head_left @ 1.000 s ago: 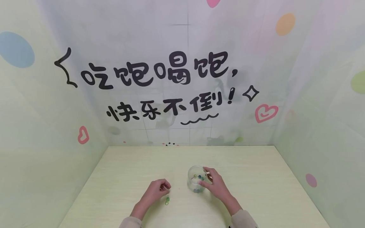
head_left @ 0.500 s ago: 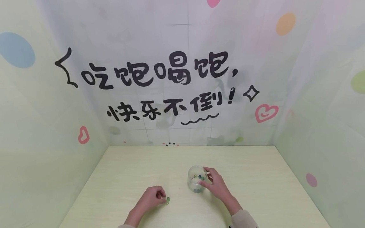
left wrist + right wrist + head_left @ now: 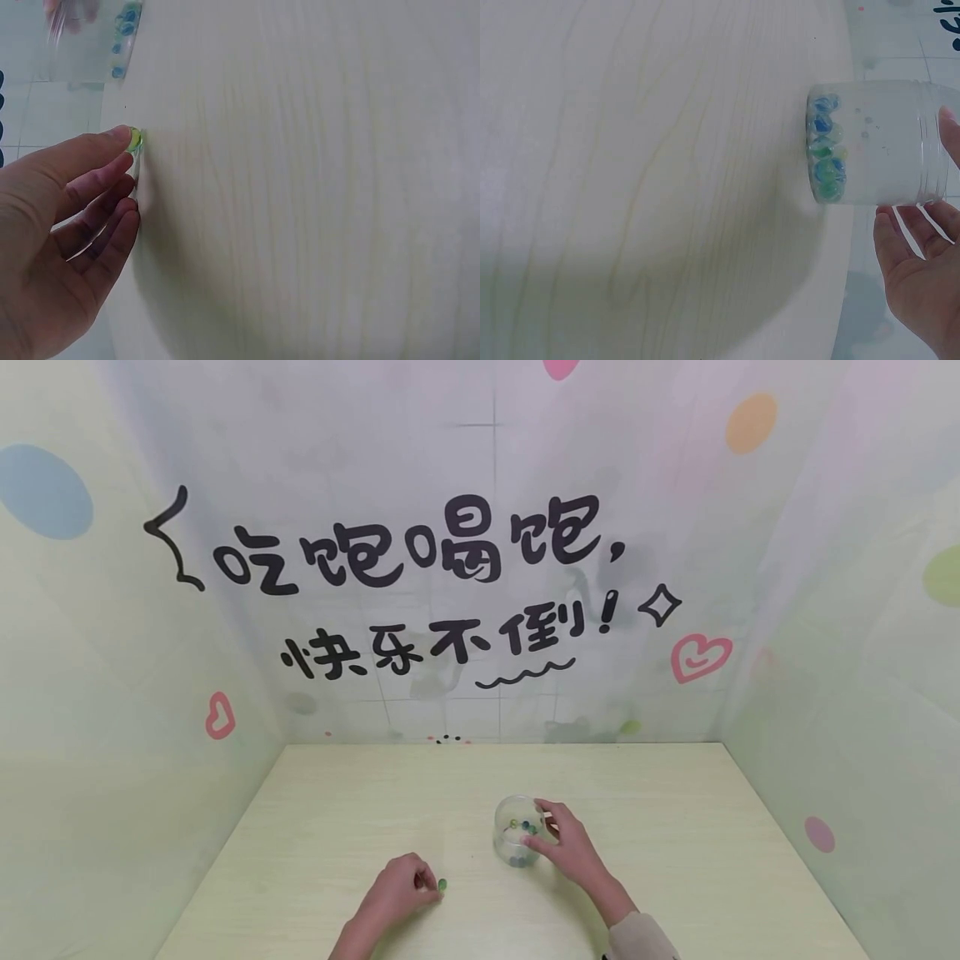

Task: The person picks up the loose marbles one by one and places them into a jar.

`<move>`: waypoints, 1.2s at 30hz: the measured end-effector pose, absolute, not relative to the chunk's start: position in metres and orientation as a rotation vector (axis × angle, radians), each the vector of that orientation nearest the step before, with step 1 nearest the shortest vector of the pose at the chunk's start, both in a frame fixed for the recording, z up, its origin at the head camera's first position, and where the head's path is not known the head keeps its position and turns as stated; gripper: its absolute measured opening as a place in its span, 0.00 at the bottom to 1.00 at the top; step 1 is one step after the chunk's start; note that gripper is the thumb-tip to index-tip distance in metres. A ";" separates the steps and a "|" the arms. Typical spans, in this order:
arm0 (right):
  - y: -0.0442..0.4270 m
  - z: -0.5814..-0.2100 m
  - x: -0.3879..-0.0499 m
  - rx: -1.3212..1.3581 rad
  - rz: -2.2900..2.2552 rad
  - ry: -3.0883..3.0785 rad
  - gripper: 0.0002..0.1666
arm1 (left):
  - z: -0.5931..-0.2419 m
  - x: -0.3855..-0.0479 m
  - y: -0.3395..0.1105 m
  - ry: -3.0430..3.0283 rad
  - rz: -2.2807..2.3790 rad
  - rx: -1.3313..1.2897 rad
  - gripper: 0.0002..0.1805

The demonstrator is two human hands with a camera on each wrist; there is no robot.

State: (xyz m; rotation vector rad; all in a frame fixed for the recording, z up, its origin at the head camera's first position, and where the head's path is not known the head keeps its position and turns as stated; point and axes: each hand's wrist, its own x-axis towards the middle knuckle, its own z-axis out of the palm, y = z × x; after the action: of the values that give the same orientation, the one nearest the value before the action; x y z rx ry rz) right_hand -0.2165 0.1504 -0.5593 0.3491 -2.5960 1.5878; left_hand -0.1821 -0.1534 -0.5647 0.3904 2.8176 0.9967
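My left hand (image 3: 397,888) is low over the table, its thumb and forefinger pinching a yellow-green glass marble (image 3: 135,139) at the tabletop. Right beside those fingertips a green marble (image 3: 442,884) shows in the head view. The other left fingers curl loosely. A clear plastic jar (image 3: 885,142) stands upright on the table, with several blue and green marbles (image 3: 825,169) lying on its bottom. My right hand (image 3: 573,847) grips the jar near its rim from the right, thumb at the front and fingers behind.
The pale wood-grain table (image 3: 360,785) is enclosed by light printed curtains on the left, right and back. Black lettering (image 3: 420,543) and coloured shapes decorate the back curtain. A tiny dark speck (image 3: 814,37) is on the table near the jar.
My left hand has come down and toward the body to the two loose marbles, and its fingers have closed on one. The right hand and the jar have stayed in place.
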 end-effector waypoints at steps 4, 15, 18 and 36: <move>0.150 -0.557 -0.215 0.350 1.601 -2.587 0.37 | -0.565 -0.181 -0.153 2.835 0.983 0.393 0.07; 0.150 -0.555 -0.214 0.359 1.605 -2.573 0.36 | -0.565 -0.181 -0.152 2.862 0.939 0.355 0.07; 0.150 -0.555 -0.214 0.357 1.608 -2.575 0.36 | -0.565 -0.182 -0.154 2.853 0.957 0.343 0.06; 0.150 -0.556 -0.216 0.352 1.593 -2.581 0.36 | -0.567 -0.188 -0.161 2.837 1.062 0.381 0.08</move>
State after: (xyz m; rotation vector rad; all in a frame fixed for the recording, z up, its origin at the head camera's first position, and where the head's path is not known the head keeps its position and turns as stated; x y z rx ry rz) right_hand -0.2156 0.1499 -0.5564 0.3522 -2.5813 1.5934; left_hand -0.1880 -0.1607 -0.5671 0.3808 2.8374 1.0620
